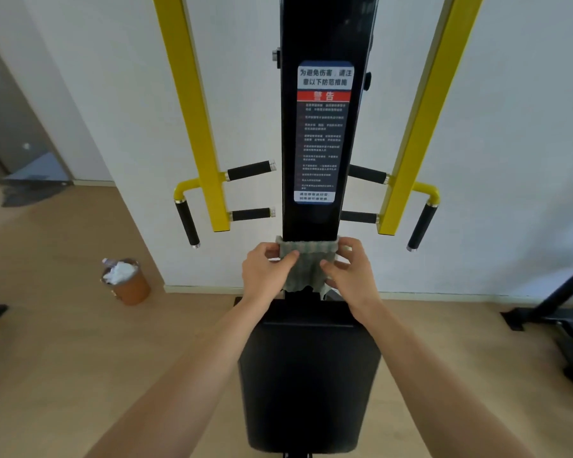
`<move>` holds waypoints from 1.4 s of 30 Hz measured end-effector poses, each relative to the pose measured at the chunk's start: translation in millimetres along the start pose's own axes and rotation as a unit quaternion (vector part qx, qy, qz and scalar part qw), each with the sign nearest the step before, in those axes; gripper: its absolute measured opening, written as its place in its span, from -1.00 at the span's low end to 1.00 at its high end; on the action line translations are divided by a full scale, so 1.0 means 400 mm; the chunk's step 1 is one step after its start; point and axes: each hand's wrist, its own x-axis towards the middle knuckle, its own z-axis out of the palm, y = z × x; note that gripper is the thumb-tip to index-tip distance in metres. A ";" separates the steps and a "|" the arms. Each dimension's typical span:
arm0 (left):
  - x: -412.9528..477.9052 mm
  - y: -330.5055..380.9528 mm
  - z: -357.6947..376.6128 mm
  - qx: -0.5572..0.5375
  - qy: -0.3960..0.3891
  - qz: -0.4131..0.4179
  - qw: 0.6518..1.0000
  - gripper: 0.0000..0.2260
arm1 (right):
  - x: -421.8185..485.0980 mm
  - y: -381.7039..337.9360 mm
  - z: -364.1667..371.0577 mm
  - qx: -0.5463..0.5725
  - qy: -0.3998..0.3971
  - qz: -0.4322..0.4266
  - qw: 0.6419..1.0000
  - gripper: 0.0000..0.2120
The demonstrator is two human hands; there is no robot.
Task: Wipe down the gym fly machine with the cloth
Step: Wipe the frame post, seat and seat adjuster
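Fly machine (325, 34): black upright column from centre up to 12 o'clock, with a warning sticker (323, 133) in Chinese text on its face. Left yellow arm (192, 104) at 10 o'clock, right yellow arm (431, 104) at 2 o'clock, both with black foam grips (250, 170). Black padded seat (311, 375) at 6 o'clock. Cloth (306, 262): greenish, striped, stretched across the column's lower end above the seat, ragged bottom edge hanging. Left hand (265, 274) and right hand (351, 274) pinch its sides.

Head camera faces forward and down, close to the machine (311, 31).
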 end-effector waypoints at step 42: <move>0.083 0.687 -0.228 -0.071 0.167 0.373 0.910 -0.83 | 0.145 -0.682 -0.088 -0.039 0.038 -0.357 0.932 -0.49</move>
